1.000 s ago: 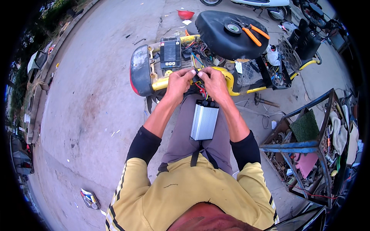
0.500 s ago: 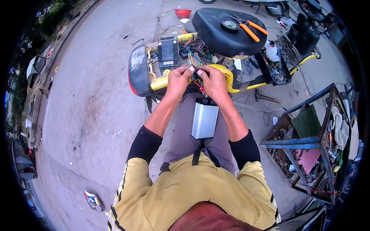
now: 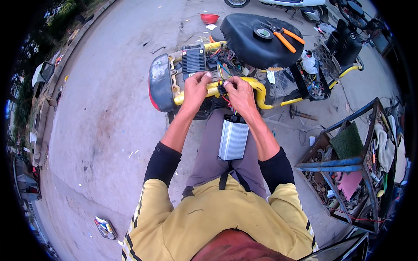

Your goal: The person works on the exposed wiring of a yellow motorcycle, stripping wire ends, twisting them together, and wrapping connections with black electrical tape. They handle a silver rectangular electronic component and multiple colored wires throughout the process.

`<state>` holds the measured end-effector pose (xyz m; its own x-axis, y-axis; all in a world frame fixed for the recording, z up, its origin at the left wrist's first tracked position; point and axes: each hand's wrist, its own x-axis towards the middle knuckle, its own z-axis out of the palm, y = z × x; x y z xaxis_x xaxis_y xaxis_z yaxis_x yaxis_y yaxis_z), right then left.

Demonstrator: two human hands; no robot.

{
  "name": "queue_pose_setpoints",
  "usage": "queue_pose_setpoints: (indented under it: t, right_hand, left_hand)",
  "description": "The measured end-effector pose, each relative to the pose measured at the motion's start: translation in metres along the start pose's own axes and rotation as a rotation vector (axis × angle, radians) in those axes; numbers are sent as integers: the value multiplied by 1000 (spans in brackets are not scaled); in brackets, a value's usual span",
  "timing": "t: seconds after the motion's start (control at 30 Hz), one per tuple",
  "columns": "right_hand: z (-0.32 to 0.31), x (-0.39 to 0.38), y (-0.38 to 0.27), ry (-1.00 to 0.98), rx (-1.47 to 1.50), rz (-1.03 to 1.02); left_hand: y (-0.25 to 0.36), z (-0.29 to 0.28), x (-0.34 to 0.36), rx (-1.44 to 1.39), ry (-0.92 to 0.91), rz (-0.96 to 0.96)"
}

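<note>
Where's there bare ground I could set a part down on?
Best patch: the pavement bordered by the scooter's tail, the kerb and the tray, apart from a few scraps. Crowded: the seat, holding tape and pliers; the rack; the scooter's wires.

The right hand (image 3: 241, 92) partly hides a black piece (image 3: 221, 90) too small to identify.

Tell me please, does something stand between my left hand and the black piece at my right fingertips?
Nothing visible blocks the short gap between your left hand and the black piece. The yellow tube shows in that gap, but it seems to run beneath, not across the way.
</note>
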<state>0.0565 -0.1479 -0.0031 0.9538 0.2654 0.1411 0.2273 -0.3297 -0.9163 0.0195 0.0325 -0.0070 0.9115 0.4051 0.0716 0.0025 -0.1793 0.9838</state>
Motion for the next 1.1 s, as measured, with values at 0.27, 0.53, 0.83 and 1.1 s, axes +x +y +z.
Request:
queue_pose_setpoints:
  t: [0.27, 0.53, 0.83, 1.1]
  right_hand:
    - [-5, -8, -16, -60, -27, 23]
    - [7, -11, -2, 151, -230, -307]
    - [-7, -17, 8, 75, -13, -110]
    - [-6, -17, 5, 91, 17, -99]
  left_hand:
    - [19, 8, 18, -262, -179, -214]
    - [21, 9, 11, -294, -240, -309]
    - [30, 7, 10, -254, -304, -297]
    - [31, 7, 8, -235, -304, -308]
